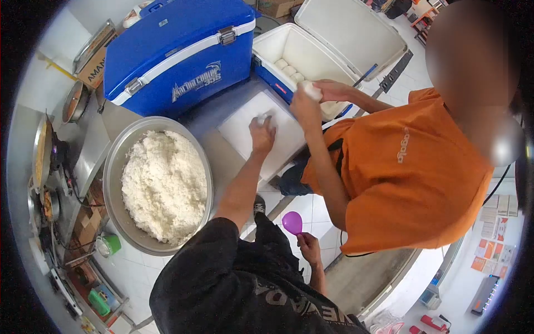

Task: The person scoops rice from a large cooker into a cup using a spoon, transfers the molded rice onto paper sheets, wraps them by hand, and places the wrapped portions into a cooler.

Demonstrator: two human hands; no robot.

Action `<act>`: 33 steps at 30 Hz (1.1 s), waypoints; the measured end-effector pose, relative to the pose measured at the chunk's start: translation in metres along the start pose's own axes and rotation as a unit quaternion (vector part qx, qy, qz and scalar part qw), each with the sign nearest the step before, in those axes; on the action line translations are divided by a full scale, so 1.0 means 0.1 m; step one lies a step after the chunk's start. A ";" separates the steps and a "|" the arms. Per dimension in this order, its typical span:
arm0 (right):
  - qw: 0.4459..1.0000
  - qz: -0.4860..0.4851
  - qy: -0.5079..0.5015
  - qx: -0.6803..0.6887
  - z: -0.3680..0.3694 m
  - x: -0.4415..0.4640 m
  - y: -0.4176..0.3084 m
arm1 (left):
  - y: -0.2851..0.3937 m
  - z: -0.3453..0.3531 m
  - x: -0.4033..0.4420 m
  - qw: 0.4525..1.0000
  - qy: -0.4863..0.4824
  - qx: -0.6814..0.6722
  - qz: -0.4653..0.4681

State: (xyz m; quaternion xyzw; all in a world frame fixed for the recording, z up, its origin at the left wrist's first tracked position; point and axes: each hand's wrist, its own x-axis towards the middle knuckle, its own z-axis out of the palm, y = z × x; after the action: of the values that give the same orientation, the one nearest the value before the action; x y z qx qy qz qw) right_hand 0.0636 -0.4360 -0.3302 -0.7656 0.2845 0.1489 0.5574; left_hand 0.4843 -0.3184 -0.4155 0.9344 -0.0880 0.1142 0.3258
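Note:
My left hand [262,135] is over a stack of white sheets [278,146], its fingers closed round a small pale, shiny thing that I cannot make out. Lower down, my right hand [308,247] grips the handle of a purple spoon [292,222], held away from the table. Left of my left arm is a large metal basin [114,206] heaped with white rice [161,186]. Across the sheets, a co-worker in an orange shirt [400,172] holds a white lump [310,91] in both hands, above an open cooler.
The open cooler [278,89] has several white packed portions [289,69] inside. A closed blue cooler [183,55] stands behind the basin. Pans [75,103] line the far left, and a green container [108,245] is below the basin.

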 end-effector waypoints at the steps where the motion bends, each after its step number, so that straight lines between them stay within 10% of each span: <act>1: 1.000 -0.006 0.007 0.007 0.00 -0.02 -0.01 | 0.01 0.03 0.03 0.999 0.043 -0.026 0.006; 11: 0.981 -0.159 -0.060 -0.096 0.24 0.06 -1.77 | 0.31 -3.74 -0.57 0.816 0.189 -0.513 -0.189; 16: 0.836 -0.440 -0.096 -0.313 1.38 0.11 -2.97 | -0.37 -5.15 -2.10 0.694 0.307 -0.603 -0.245; 22: 0.754 -0.423 0.049 -0.501 3.27 0.74 -3.66 | -0.93 -5.30 -3.76 0.521 0.379 -0.694 -0.321; 33: 0.580 -0.452 -0.166 -0.657 3.64 0.05 -2.87 | -1.21 -5.04 -4.02 0.322 0.272 -0.849 -0.320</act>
State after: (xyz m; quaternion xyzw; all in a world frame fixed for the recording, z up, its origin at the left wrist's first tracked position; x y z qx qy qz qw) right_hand 0.2727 -0.0334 -0.2343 -0.9142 -0.3715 0.1484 -0.0648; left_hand 0.0493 0.1286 -0.2120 0.0211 0.2620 0.1117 0.9584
